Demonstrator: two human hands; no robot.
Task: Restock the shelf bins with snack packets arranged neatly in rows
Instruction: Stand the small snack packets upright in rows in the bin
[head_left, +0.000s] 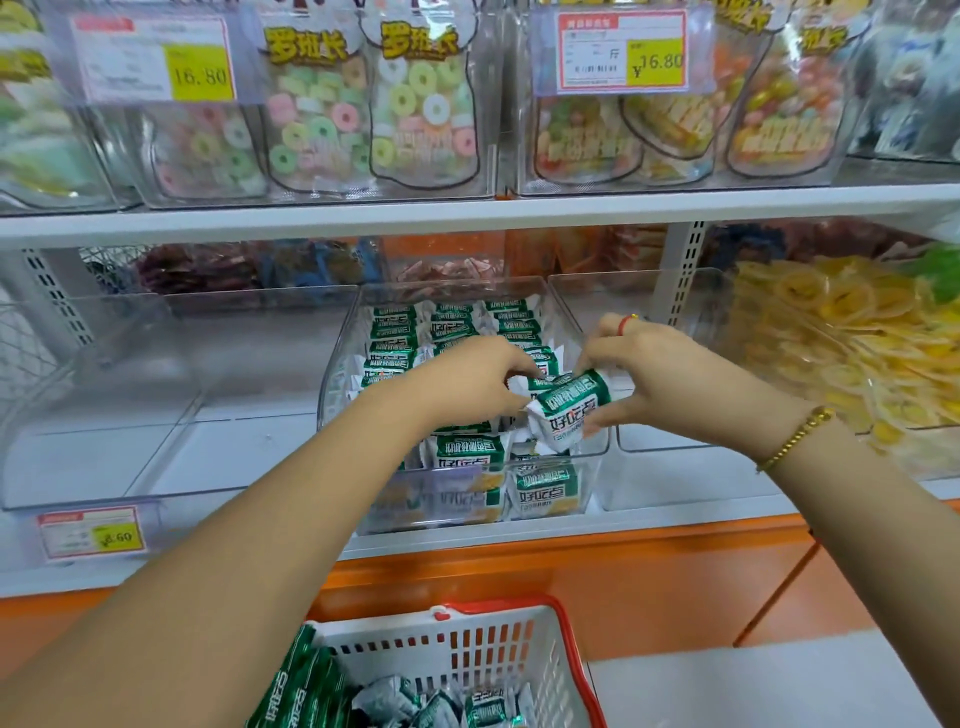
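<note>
Right hand (670, 384) pinches one green-and-white snack packet (569, 413) over the clear bin (335, 374) at centre, long axis running 8 to 2 o'clock; left hand (467, 384) grips a second packet (543, 382) touching it; the bin holds three rows of packets (395, 332); at 6 o'clock a basket (467, 649) holds more.

This is looking like a shop, in a snack aisle. Yellow price tags (623, 49) are hanging on clear bins (332, 395). A white shelf (467, 210) is carrying bags of ring sweets (317, 114). Green snack packets (467, 452) are lying in rows, and a red-rimmed shopping basket (571, 649) is sitting below. The yellow slices (841, 332) are possibly dried fruit.
</note>
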